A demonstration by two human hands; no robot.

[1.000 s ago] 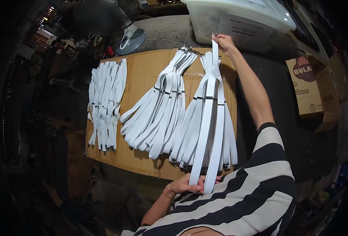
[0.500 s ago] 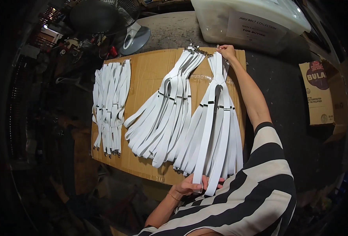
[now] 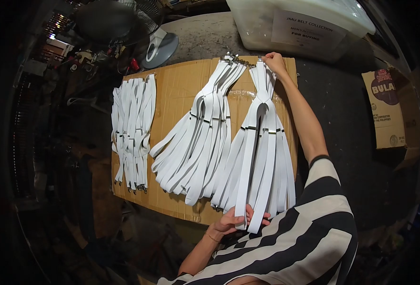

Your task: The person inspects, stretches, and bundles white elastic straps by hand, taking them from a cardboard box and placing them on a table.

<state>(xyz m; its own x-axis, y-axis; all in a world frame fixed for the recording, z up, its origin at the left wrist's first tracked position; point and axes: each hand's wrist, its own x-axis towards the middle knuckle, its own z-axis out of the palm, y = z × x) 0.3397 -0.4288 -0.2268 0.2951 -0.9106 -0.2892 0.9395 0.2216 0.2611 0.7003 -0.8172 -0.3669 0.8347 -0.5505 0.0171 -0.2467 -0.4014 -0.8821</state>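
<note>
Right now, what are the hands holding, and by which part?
Both hold one white strap piece atop the right pile: the right hand pinches its far clip end, and the left hand grips its two near loose ends at the cardboard sheet's near edge.

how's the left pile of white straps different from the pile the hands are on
The left pile lies in a narrow, nearly parallel bundle; the right pile fans wide toward the near end. The left pile is shorter; the right pile spans the whole cardboard. Nothing touches the left pile; the left hand and right hand hold the right pile's ends. Both are white straps with metal clips.
</note>
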